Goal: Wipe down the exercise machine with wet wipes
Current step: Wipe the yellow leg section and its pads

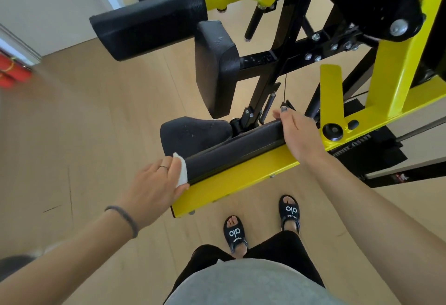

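A yellow and black exercise machine (241, 179) fills the middle and right of the head view. A long black pad (231, 152) lies along its yellow beam. My left hand (156, 184) presses a white wet wipe (182, 172) against the near end of that pad, with the wipe under my fingers. At the pad's far end my right hand (299, 135) grips the pad, thumb pointing up at the edge.
A black seat (193, 133), a back pad (217, 68) and a roller pad (149, 22) stand behind the long pad. The weight stack base (369, 155) is at the right. My feet in black sandals (235, 232) stand on the wooden floor (84, 123) below the beam.
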`<state>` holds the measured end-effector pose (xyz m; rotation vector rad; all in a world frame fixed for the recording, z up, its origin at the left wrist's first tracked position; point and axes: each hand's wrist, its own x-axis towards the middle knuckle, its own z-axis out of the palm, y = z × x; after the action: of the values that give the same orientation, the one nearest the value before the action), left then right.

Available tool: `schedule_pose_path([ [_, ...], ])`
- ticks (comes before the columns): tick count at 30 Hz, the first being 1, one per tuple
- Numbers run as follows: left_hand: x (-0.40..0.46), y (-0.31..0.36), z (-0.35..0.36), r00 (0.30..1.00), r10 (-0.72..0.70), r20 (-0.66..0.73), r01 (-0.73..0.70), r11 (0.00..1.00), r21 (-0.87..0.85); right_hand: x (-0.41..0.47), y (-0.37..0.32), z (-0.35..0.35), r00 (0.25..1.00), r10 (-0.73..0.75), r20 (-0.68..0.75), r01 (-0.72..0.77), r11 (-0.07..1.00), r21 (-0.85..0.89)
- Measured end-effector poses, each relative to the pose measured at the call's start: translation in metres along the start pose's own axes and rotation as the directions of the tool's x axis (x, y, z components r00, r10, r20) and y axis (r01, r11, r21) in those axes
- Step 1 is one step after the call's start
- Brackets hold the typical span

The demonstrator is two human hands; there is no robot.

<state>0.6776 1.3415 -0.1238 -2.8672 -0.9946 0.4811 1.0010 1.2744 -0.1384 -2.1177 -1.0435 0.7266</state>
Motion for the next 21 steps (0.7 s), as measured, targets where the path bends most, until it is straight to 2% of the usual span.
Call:
schedule_pose_path([
  [2, 0.014, 0.012, -0.01, 1.0, -0.007, 0.016, 0.007, 1.0, -0.029, -0.003, -0.016, 0.007, 0.996, -0.088, 0.008, 0.088, 0.996, -0.022],
  [5, 0.056, 0.052, -0.026, 0.996, 0.039, -0.079, -0.045, 0.996, -0.072, -0.004, -0.022, 0.027, 0.977, -0.212, -0.034, 0.184, 0.907, -0.378],
  [7, 0.07, 0.068, -0.031, 0.996, 0.03, -0.079, -0.035, 0.997, -0.068, -0.003, -0.02, 0.031, 0.976, -0.209, -0.066, 0.152, 0.863, -0.482],
  [12, 0.01, 0.009, -0.003, 0.999, -0.046, -0.026, 0.042, 0.99, -0.137, -0.003, -0.015, 0.033, 0.977, -0.195, -0.08, 0.135, 0.868, -0.477],
  [15, -0.032, -0.027, 0.015, 0.996, -0.079, -0.039, 0.075, 0.993, -0.096, -0.002, -0.015, 0.036, 0.976, -0.196, -0.099, 0.127, 0.871, -0.475],
  [18, -0.027, -0.027, 0.015, 0.998, -0.056, -0.031, 0.054, 0.996, -0.067, -0.003, -0.017, 0.036, 0.972, -0.21, -0.106, 0.135, 0.865, -0.483],
  [21, 0.013, 0.008, -0.003, 0.995, 0.008, -0.096, -0.023, 0.987, -0.158, -0.002, -0.016, 0.037, 0.972, -0.209, -0.111, 0.127, 0.858, -0.497],
])
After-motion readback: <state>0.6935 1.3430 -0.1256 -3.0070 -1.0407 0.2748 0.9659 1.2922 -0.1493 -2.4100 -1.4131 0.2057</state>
